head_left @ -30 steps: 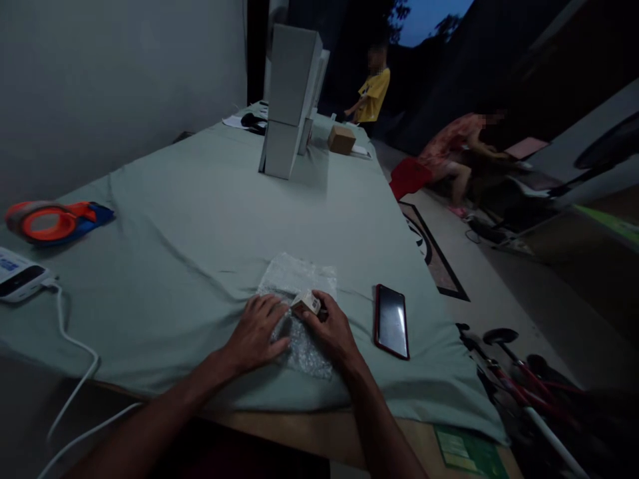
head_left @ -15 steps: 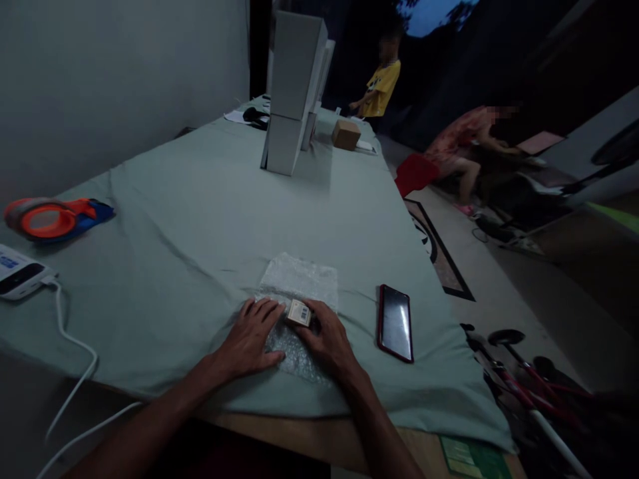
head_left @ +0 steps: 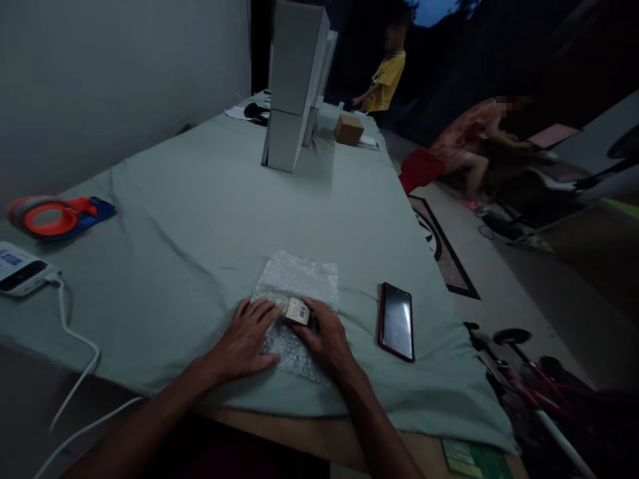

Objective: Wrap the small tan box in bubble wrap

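Note:
A sheet of bubble wrap (head_left: 304, 275) lies flat near the front edge of the cloth-covered table (head_left: 200, 199). On it stands a small box (head_left: 298, 311) with a barcode label on top. My right hand (head_left: 327, 336) grips the box from its right side, thumb in front and fingers behind. My left hand (head_left: 252, 336) rests palm down with its fingers spread at the left edge of the bubble wrap, fingertips close to the box. The underside of the box is hidden.
A phone (head_left: 396, 322) lies to the right. At the left are an orange tape dispenser (head_left: 52, 216) and a white device (head_left: 22, 269) with a cable. Tall white boxes (head_left: 294, 86) and a brown carton (head_left: 348, 130) stand farther back. Two people are beyond the table.
My left hand has shifted slightly left, away from the box. My right hand keeps its hold on the box. The camera view has moved a little.

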Tool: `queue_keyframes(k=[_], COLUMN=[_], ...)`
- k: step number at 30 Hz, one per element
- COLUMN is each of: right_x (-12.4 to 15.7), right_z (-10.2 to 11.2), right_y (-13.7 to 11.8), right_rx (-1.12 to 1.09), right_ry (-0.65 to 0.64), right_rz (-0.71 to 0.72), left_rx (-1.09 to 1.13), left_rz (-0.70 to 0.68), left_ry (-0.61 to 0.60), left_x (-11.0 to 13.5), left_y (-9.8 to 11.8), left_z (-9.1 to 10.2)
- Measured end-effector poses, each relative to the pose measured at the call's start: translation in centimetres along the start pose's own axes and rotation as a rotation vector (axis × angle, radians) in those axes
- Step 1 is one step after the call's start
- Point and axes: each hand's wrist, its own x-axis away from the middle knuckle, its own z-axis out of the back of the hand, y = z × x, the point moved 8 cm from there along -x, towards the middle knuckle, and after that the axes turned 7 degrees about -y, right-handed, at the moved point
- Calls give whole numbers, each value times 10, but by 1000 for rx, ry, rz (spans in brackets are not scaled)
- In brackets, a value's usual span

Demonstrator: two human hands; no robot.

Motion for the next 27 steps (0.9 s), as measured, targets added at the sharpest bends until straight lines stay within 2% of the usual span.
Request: queue_keyframes(k=[4,8,11,13,16,19,23,27], right_x=[5,30,53,61,60,52,43,34], right_z=[14,31,29,24,15,13,22,29], right_y=[-2,-4,-15,-25,-35,-33,-15,-4], right_rx=[-120,-211,-78,45,190,247,96,-67], right_ry=[-26,-118,-210,-221,-195,-160,-111,-137], right_rz=[-42,-72,19,79,100,66,-78,-204], left_rx=[-29,-80,-99,-105,-114,-92,-5,6], left_rz=[-16,-32,-41,-48,-48,-49,-63,-64], left_ry=[-2,-21,-34,-27,20,128,260,324], left_x=[13,25,28,26,22,21,20,9], left_y=[1,4,7,9,12,14,22,32], left_z=[10,18,16,13,11,20,38,46])
